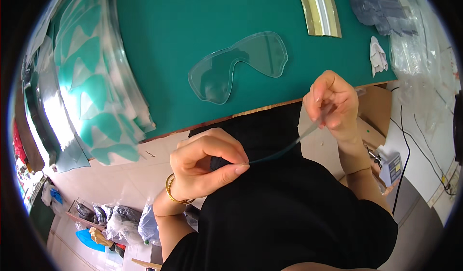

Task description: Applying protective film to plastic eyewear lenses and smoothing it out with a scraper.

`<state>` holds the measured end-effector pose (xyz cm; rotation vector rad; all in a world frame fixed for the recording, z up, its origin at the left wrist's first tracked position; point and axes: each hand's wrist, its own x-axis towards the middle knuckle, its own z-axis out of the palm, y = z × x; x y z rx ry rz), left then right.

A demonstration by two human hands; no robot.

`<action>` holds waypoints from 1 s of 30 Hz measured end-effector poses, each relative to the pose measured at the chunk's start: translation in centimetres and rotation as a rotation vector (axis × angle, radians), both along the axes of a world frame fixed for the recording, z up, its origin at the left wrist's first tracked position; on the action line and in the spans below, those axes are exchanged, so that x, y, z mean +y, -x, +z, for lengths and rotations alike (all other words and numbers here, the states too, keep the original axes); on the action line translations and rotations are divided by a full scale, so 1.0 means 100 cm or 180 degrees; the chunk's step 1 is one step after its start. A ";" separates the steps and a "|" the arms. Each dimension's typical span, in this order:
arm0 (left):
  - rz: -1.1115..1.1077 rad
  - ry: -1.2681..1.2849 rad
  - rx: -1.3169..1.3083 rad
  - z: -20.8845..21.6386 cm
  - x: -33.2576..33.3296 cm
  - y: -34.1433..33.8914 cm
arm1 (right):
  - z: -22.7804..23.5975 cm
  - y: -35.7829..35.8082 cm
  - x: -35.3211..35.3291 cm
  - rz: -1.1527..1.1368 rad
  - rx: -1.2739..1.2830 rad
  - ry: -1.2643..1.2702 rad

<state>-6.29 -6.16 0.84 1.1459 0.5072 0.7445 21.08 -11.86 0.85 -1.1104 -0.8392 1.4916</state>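
Note:
Between my two hands stretches a thin, clear plastic piece (pixel 289 148), seen nearly edge-on and slightly bowed; its full outline does not show. My left hand (pixel 207 160), with a gold bangle at its wrist, pinches one end between thumb and fingers. The other end is gripped by the fingertips of my right hand (pixel 333 104), held higher, by the table's front edge. Beyond them a clear goggle lens (pixel 212 76), notched for the nose, lies flat on the green table (pixel 159 39).
Stacked clear sheets (pixel 113 78) with goggle-shaped outlines overhang the table's left side. Toward the far right lie a gold-and-silver strip (pixel 319 9), a crumpled white cloth (pixel 378 57) and clear plastic bags (pixel 417 44). Black cables (pixel 404 160) hang at right; bagged goods (pixel 123 222) stand lower left.

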 end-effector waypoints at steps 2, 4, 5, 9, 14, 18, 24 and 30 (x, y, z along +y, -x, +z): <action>-0.0099 -0.0216 0.0127 -0.004 0.006 0.000 | -0.002 -0.004 0.002 -0.0050 -0.0005 0.0102; 0.0101 -0.0263 0.0328 -0.005 0.011 -0.001 | 0.000 -0.004 0.010 -0.0085 -0.0271 -0.0004; 0.0306 -0.0344 0.0532 -0.004 0.014 -0.001 | 0.003 -0.005 0.015 -0.0083 -0.0262 0.0021; 0.1127 -0.0502 0.1195 -0.004 0.019 -0.005 | 0.013 -0.004 0.035 -0.0165 -0.0967 0.0242; 0.1603 -0.0592 0.1687 -0.016 0.025 -0.016 | 0.007 0.000 0.057 -0.0327 -0.1865 0.0227; 0.1900 -0.0488 0.1859 -0.016 0.026 -0.027 | 0.005 0.002 0.067 -0.0195 -0.2157 0.0384; 0.1739 -0.0717 0.2166 -0.015 0.028 -0.029 | 0.004 0.003 0.070 -0.0180 -0.2186 0.0616; 0.1876 -0.0691 0.2263 -0.017 0.027 -0.031 | 0.003 0.003 0.071 -0.0030 -0.2248 0.0651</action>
